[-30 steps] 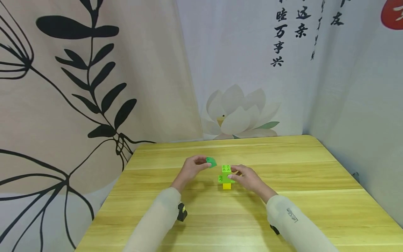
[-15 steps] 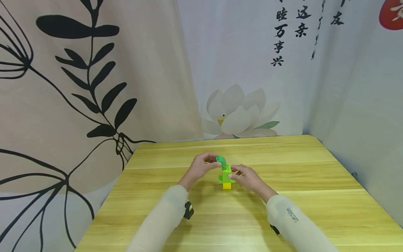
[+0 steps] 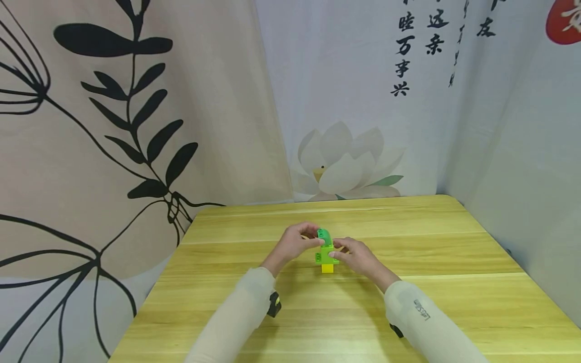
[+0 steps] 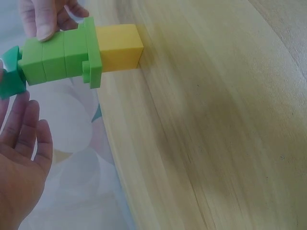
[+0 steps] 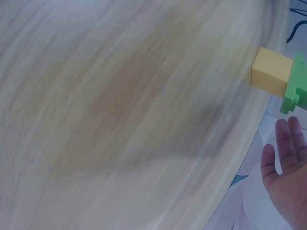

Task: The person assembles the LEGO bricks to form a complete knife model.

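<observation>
Worktop point(image 3: 408, 302): pale wood-grain surface filling the lower half of the head view, backed by printed fabric hangings point(image 3: 136, 126) with black leaves at the left and a white lotus at centre. Both wrist views show only the grain, blurred.

Left hand point(image 3: 297, 242): centre of the head view, grip closed on a dark green curved brick point(image 3: 324, 236), fingers and thumb pinching it from the left. Left wrist view shows the palm and fingers point(image 4: 24, 143) at lower left and only a corner of the same brick at the left edge point(image 4: 9, 81), seated against the top end of the stack.

Right hand point(image 3: 356, 254): just right of centre in the head view, grip narrow, fingertips pinching the light green brick stack point(image 3: 326, 250) from the right. Left wrist view shows these fingertips point(image 4: 45, 19) at upper left on the stack point(image 4: 62, 55). Right wrist view shows open fingers point(image 5: 288, 158) at lower right, apart from the bricks; the contact is out of frame.

Brick stack: upright at mid-worktop, light green over a yellow base brick point(image 3: 327, 267); base flat on the wood. Yellow base seen large in the left wrist view point(image 4: 120, 45), and at the upper right edge in the right wrist view point(image 5: 271, 74).
</observation>
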`<state>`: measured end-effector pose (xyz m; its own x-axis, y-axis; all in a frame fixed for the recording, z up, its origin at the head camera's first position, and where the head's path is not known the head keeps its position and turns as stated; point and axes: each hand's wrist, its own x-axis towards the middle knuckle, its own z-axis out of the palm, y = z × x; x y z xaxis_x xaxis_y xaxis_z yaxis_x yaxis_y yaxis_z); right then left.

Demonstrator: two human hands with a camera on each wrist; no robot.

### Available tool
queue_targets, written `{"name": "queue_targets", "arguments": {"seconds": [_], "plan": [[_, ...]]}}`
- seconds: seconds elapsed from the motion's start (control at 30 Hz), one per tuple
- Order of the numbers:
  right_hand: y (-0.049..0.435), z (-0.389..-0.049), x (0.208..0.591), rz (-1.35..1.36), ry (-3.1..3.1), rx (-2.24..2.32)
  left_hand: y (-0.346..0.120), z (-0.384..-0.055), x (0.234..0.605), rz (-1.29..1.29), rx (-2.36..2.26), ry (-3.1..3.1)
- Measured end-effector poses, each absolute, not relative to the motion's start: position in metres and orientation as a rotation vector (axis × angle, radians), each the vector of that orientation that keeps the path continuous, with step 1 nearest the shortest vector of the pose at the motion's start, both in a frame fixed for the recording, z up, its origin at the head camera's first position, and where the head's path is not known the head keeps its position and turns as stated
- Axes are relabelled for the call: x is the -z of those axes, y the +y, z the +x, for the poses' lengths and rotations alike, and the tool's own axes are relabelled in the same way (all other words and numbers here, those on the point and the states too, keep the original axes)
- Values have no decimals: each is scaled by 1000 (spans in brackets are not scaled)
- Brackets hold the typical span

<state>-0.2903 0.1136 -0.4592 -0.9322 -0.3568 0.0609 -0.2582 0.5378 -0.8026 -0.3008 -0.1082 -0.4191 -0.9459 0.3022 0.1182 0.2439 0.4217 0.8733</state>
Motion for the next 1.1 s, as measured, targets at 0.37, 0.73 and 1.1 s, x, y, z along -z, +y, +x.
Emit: {"name": "queue_targets", "arguments": {"seconds": [0.37, 0.73, 1.1], "plan": [[113, -289, 456, -547, 2668, 1346, -106, -299, 418, 521, -1523, 2632], [115, -289, 456, -568, 2666, 1342, -103, -298, 419, 575, -1475, 2680], [116, -291, 459, -572, 2659, 1319, -105, -293, 429, 524, -1623, 2575]]}}
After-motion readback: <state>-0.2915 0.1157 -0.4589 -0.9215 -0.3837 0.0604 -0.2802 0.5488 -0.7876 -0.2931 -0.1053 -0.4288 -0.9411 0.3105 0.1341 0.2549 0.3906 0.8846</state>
